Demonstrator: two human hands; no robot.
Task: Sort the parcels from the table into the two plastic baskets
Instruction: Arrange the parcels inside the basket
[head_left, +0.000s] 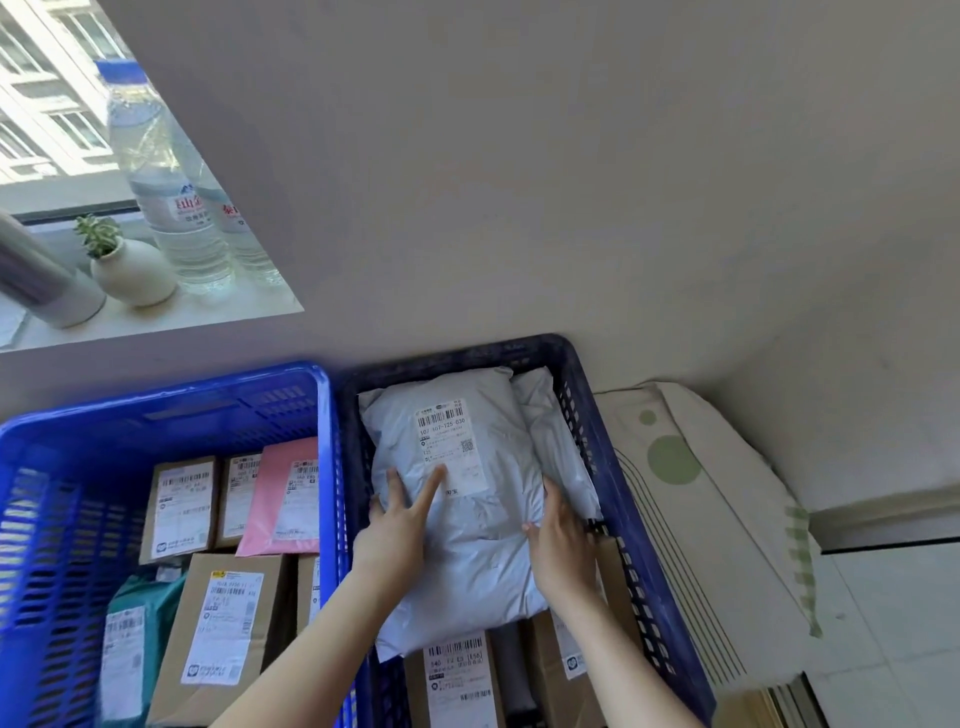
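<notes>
Two plastic baskets stand side by side against the wall: a bright blue basket (161, 410) on the left and a dark blue basket (597, 447) on the right. A large grey-white poly mailer (483, 551) with a white shipping label lies on top of the parcels in the dark blue basket. My left hand (397, 525) lies flat on its left edge with fingers spread. My right hand (561, 545) holds its right edge. Brown boxes (457, 680) show beneath it. The bright blue basket holds cardboard boxes (218, 623), a pink mailer (285, 499) and a teal mailer (135, 629).
A windowsill at upper left carries two water bottles (171, 197), a small potted plant (130, 265) and a grey cylinder (41, 280). A white appliance with green dots (696, 499) stands right of the dark basket. The table is out of view.
</notes>
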